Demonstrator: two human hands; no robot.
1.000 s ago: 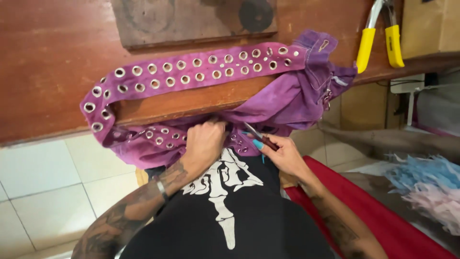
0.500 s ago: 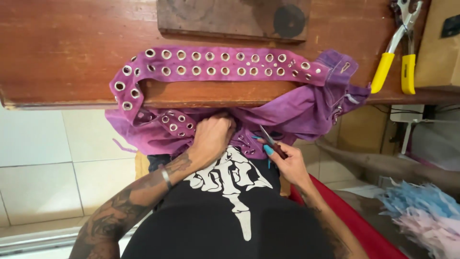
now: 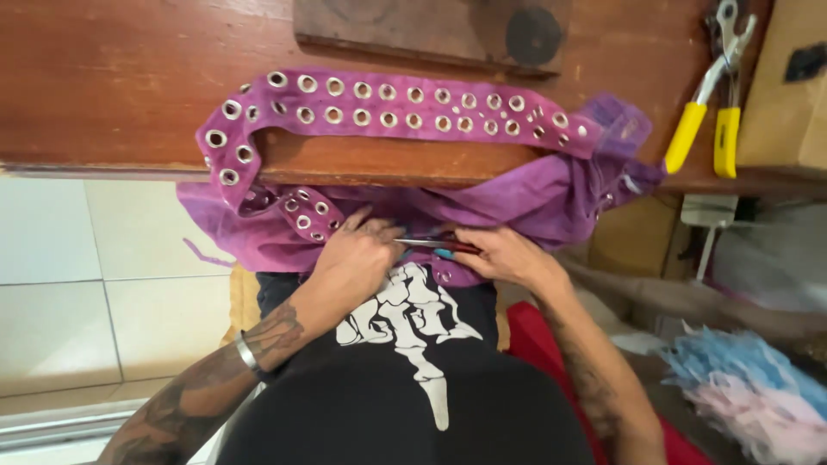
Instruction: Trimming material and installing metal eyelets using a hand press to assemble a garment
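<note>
Fingers (image 3: 379, 237) on purple eyelet fabric (image 3: 517, 198)

From my remote feed I count one purple eyelet-studded garment (image 3: 448, 185), one yellow-handled pliers (image 3: 708, 116), one wooden block (image 3: 431, 30), two hands on one small tool (image 3: 435, 245).

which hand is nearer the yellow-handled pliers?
Right. The right hand is below-left of the yellow-handled pliers; the left hand sits farther left, on the purple garment.
</note>
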